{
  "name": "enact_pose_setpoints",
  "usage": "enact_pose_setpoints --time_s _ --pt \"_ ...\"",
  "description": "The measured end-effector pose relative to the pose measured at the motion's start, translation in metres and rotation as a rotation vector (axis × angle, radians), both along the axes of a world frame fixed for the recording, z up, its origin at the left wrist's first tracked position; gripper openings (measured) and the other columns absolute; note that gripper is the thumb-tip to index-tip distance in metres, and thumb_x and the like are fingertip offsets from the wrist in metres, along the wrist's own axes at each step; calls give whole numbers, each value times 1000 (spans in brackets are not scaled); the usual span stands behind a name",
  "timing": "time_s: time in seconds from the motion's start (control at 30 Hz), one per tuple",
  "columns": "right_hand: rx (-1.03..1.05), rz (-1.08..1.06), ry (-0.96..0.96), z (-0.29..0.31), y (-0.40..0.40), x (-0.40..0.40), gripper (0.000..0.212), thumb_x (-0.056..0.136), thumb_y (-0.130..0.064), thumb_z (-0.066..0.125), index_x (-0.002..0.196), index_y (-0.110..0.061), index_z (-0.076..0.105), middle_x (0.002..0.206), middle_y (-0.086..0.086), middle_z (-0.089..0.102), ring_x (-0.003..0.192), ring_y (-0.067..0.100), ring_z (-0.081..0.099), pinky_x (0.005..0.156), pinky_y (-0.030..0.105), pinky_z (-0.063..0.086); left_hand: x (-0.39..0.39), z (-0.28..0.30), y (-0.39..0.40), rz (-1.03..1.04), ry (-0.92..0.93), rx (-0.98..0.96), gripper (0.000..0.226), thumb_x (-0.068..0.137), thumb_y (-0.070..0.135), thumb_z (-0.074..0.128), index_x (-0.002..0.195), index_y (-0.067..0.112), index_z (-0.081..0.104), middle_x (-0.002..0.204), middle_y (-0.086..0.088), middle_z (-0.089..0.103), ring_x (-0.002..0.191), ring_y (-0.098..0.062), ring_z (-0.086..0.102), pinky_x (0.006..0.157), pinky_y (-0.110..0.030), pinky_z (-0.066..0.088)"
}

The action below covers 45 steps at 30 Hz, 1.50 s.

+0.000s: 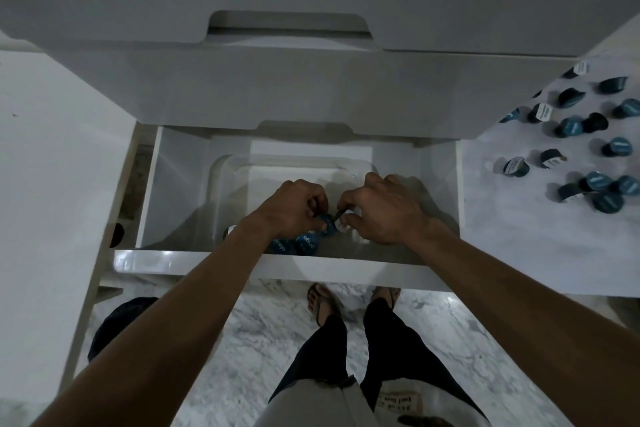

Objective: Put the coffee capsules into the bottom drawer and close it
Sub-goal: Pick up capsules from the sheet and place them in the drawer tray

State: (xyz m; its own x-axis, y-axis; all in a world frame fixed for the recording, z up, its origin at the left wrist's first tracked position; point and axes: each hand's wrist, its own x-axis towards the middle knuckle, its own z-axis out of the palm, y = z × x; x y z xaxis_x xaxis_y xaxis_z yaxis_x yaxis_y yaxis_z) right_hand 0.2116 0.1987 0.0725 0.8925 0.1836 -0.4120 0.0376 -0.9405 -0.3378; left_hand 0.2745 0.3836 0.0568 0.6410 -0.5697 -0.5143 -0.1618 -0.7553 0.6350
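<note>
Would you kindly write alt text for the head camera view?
Both hands, left hand and right hand, set blue coffee capsules into a clear tub in the open bottom drawer. More loose capsules lie scattered on the right.

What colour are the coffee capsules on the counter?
The coffee capsules are dark teal blue with white labels, seen in the head view.

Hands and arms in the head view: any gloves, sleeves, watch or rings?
Left hand and right hand are both bare, no gloves. Both forearms are uncovered to the frame edge, with no sleeves in view. No watch, bracelet or rings visible, though the dim light could hide small ones.
</note>
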Motion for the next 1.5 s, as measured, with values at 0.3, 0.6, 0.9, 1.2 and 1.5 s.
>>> enact_pose_setpoints --time_s 0.3,0.6,0.9,1.2,1.5 --pt "20 43 31 -2 5 -9 20 92 -39 54 107 -36 68 94 2 63 100 18 50 89 37 38 -3 1 0 -112 31 44 23 73 16 82 93 18 71 93 0 70 87 -14 66 79 -30 57" --pt "18 30 84 -14 7 -12 18 89 -41 56 103 -40 66 99 -1 65 101 20 53 89 38 39 -7 3 0 -160 21 79 23 74 16 81 94 20 69 95 -2 70 88 -16 65 78 -31 56" --pt "262 -196 -14 6 -1 -12 28 87 -33 63 115 -31 66 109 -9 70 98 12 63 88 36 53 -3 13 1 14 -84 -66 27 74 24 83 97 18 70 91 2 70 82 -11 66 74 -22 53" --pt "514 -418 -261 51 -26 -24 27 85 -31 73 111 -24 69 95 -9 71 72 -10 57 73 17 44 -11 57 -23 153 -274 -211 25 73 26 84 91 14 71 85 2 71 80 -9 66 67 -6 48" --pt "634 -601 -477 105 -138 -88 20 84 -28 74 104 -24 71 81 -15 71 48 7 48 60 10 45 -66 114 -134 229 -414 -376 20 73 28 84 85 18 71 77 9 69 74 -5 64 65 -4 45"
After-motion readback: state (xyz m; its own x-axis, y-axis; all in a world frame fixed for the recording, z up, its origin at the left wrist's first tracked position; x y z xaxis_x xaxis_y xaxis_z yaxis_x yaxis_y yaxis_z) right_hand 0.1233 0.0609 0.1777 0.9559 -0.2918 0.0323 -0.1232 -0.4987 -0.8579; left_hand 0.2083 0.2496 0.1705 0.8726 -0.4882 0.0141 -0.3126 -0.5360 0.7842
